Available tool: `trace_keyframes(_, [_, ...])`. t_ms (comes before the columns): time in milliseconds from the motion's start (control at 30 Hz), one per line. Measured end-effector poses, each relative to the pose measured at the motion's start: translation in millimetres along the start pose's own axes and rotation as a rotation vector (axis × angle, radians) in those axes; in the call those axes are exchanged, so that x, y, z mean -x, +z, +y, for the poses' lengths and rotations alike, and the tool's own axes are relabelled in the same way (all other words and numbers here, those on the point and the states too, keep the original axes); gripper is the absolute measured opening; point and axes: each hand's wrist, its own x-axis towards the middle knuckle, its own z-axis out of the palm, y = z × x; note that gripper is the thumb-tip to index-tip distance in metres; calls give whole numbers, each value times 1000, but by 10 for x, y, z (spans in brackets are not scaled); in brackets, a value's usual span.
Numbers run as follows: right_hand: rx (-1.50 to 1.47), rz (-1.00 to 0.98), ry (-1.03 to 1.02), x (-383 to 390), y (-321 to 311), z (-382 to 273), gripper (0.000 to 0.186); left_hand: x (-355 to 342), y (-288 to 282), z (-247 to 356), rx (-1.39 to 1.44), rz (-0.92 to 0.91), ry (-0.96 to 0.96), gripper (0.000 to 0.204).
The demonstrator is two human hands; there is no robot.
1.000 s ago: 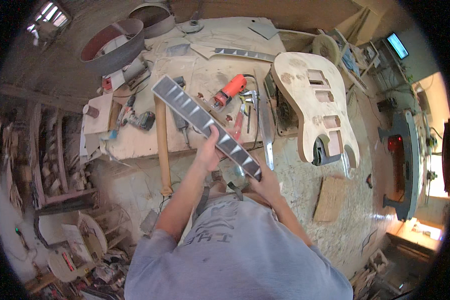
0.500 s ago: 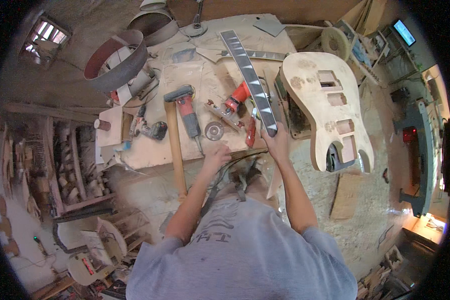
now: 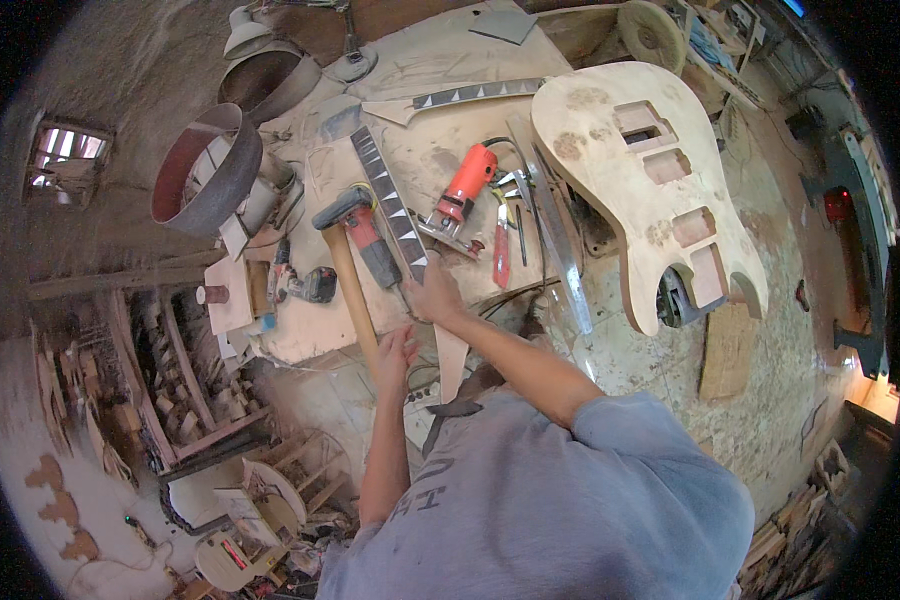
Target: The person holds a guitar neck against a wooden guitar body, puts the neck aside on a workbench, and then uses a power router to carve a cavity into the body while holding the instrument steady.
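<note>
My right hand is closed on a guitar neck, whose dark fretboard has white pointed inlays and lies over the workbench; its pale wooden end hangs past the front edge. My left hand is lower, beside a long wooden piece, fingers loosely curved and apart, holding nothing visible. Left of the fretboard lies a red and black power tool. To its right are an orange router, a red-handled tool and a long metal straightedge.
A pale guitar body with cavities rests on the bench's right. A second neck lies at the back of the bench. A drill and grey drum-shaped containers are at the left. A cardboard sheet lies on the floor.
My right hand has swung the fretboard leftward and down onto the bench between the power tools. My left hand, which earlier released the neck, has moved slightly left and down.
</note>
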Motion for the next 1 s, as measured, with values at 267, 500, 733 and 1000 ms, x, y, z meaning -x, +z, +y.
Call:
trace_keyframes(267, [101,-13,-168,-88,96,232,52,52,84,-186,-13,-44,-27,39])
trace_keyframes(500, [-277,598,-35,-892,-918,454,48,102,-47,-227,-146,16,69,45])
trace_keyframes(733, [-411,161,442,-1835,-808,611,93,390,-101,-408,-243,32,94,41])
trace_keyframes(1000, [-1144,222,132,-1165,-740,284,21,571,-495,-786,-69,44,19,35])
